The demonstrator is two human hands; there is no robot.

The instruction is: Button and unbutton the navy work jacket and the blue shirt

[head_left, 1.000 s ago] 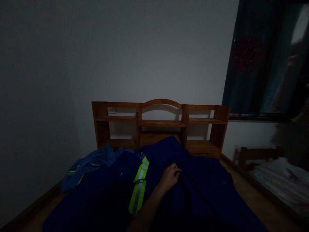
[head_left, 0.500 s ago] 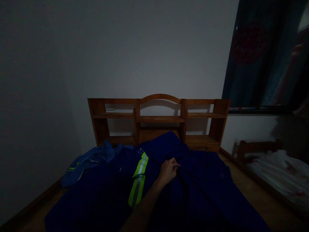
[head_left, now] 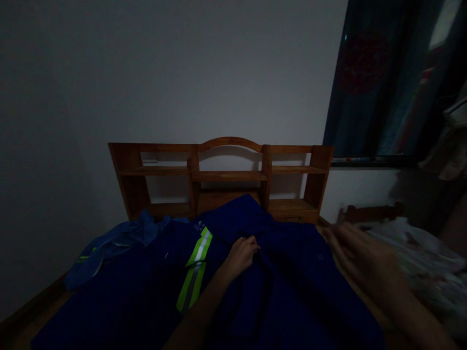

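Note:
A dark blue work jacket (head_left: pixel 292 277) with a yellow-green and silver reflective strip (head_left: pixel 197 265) lies spread out in front of me. My left hand (head_left: pixel 241 255) is closed on the jacket's fabric near its middle, fingers pinching the cloth. My right hand (head_left: pixel 368 260), smeared by motion, hangs in the air beyond the jacket's right edge. Its fingers are too blurred to read. A lighter blue garment (head_left: pixel 142 231) with a bit of yellow-green trim lies crumpled at the far left, partly against the jacket.
Behind the jacket stands a wooden headboard (head_left: pixel 229 176) with open shelves, set against a pale wall (head_left: pixel 204 73). A dark window (head_left: pixel 375 87) is at upper right. Below it, light patterned bedding (head_left: pixel 430 253) lies near a low wooden rail (head_left: pixel 374 212).
My right hand has come into view from the right. The left hand keeps its pinch on the jacket. The whole scene has shifted slightly left as my head turned.

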